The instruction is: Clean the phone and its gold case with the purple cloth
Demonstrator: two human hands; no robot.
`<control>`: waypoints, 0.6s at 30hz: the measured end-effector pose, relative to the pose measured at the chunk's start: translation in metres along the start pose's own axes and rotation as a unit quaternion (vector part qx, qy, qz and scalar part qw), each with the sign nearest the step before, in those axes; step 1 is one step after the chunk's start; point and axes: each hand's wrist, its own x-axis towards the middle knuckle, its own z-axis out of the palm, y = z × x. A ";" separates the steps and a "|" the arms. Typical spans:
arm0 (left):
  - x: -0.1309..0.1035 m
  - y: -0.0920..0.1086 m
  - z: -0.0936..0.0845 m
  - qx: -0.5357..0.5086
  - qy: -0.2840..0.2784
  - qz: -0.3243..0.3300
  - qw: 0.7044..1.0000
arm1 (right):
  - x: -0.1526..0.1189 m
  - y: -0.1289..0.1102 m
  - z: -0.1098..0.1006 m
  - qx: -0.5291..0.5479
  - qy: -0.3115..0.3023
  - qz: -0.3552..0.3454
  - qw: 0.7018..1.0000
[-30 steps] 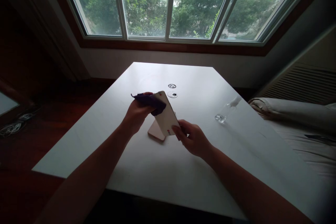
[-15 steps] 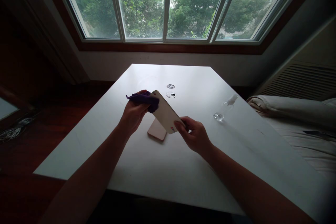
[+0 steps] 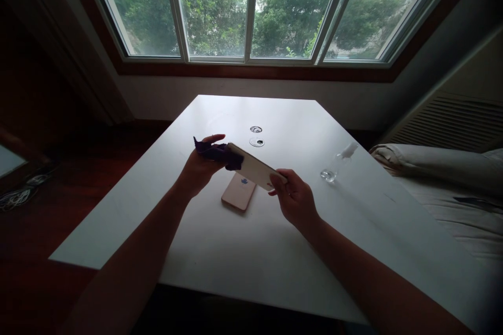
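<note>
A dark purple cloth (image 3: 220, 154) is gripped in my left hand (image 3: 199, 171) and rests against the upper left end of a pale phone (image 3: 251, 166). My right hand (image 3: 295, 198) pinches the phone's lower right end between thumb and fingers. The phone is held tilted above the table, with its face turned more edge-on to me. Beneath it, a pinkish phone (image 3: 237, 193) with a dark logo lies flat on the white table (image 3: 204, 251); its upper part is partly covered by the held phone.
A clear spray bottle (image 3: 338, 163) lies on its side on the table's right. Two round cable-hole inserts (image 3: 257, 142) sit in the tabletop beyond my hands. A bed with a rolled cover (image 3: 432, 159) stands at the right, and coiled cables (image 3: 19, 196) lie on the floor at left.
The held phone has tipped to a flatter, more edge-on angle, uncovering more of the pinkish phone below. The cloth and my left hand have shifted slightly right with it.
</note>
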 end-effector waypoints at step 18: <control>-0.002 0.008 -0.003 0.126 0.018 0.045 0.991 | 0.010 -0.004 -0.013 -0.153 0.020 -0.093 0.984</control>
